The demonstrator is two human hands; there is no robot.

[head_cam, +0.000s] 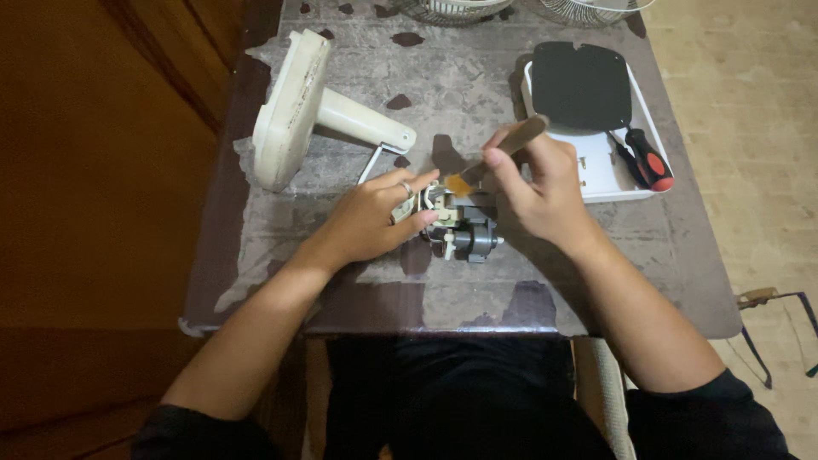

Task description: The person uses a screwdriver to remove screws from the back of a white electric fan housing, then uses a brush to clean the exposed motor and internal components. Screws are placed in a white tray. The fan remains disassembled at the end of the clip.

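I see my left hand (375,217) wrapped round the small grey fan motor (460,228), fingers curled over its left side, holding it on the counter (477,102). A ring sits on one finger. My right hand (537,183) is closed on a brush (498,156), wooden handle sticking up & away from me, orange bristles touching the top of the motor, right betw. both hands. Beyond my left hand lies the cream fan base w/ neck (311,106), tipped on its side, near but apart from the motor. Beyond my right hand there's a white tray (601,170) carrying a black plate (581,85); a red-and-black screwdriver (645,158) rests on the tray's right edge. Wire fan grilles (511,8) at the far edge, partly cut off. Counter surface is worn, patchy.
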